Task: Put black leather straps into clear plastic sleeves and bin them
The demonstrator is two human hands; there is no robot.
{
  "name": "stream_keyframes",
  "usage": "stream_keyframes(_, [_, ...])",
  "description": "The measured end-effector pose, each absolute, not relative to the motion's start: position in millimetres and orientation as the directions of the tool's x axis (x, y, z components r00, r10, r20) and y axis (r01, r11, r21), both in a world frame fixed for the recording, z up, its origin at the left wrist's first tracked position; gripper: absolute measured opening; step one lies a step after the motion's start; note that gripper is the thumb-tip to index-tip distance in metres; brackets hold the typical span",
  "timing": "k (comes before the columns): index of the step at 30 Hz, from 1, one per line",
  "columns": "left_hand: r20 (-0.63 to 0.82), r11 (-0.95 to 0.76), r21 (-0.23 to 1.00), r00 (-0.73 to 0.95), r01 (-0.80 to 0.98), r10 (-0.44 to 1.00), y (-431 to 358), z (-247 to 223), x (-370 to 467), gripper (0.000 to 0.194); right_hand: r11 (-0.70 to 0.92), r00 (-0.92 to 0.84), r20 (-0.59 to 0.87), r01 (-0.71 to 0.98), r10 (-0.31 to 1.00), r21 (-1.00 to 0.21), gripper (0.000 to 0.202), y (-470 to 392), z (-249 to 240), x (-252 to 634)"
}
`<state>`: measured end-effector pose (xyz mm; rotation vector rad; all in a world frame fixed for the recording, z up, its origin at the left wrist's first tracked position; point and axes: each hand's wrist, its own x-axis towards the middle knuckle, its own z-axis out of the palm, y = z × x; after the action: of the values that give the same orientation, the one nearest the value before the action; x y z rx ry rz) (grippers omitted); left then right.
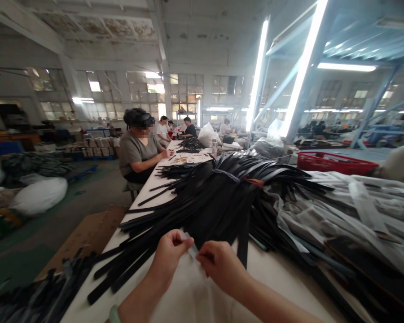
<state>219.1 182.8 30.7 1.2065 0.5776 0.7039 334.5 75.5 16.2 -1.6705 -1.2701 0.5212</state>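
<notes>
My left hand (pixel 170 253) and my right hand (pixel 220 264) are close together over the near end of the white table (pixel 175 296). Both pinch a thin, translucent whitish plastic piece (pixel 192 252), stretched between the fingertips. A faint, see-through part seems to hang below it, too blurred to make out fully. Just beyond my hands lies a large heap of flat black straps (pixel 218 197). A purplish tie (pixel 227 175) and a reddish-brown tie (pixel 255 182) cross the heap. Loose strap ends fan out toward the table's left edge.
A co-worker (pixel 139 150) sits at the table's left side. Small gold-coloured parts (pixel 182 159) lie farther along it. White wrapped material (pixel 366 206) and a red crate (pixel 335 162) stand to the right. Cardboard (pixel 84 237) and dark bundles (pixel 50 287) lie at lower left.
</notes>
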Motion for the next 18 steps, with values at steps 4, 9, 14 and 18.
stream_keyframes(4, [-0.044,0.308,0.919,0.710,-0.248,0.703,180.3,34.9,219.2,0.042,0.072,0.368,0.246,0.427,0.896,-0.901,0.018,72.8,23.5,335.6])
stream_keyframes(9, [-0.054,0.421,0.867,0.790,-0.266,0.610,176.0,49.2,212.3,0.047,-0.003,0.263,-0.036,-0.125,0.964,-0.992,0.041,78.7,17.0,333.0])
stream_keyframes(14, [-0.144,0.388,0.901,0.712,-0.193,0.687,184.9,44.0,210.8,0.040,0.003,0.263,-0.016,-0.073,0.965,-0.997,0.043,80.2,12.6,335.0])
stream_keyframes(18, [-0.164,0.413,0.871,0.634,-0.266,0.755,196.1,41.3,211.4,0.033,0.071,0.351,0.117,0.141,0.929,-0.987,0.035,90.0,8.6,352.4])
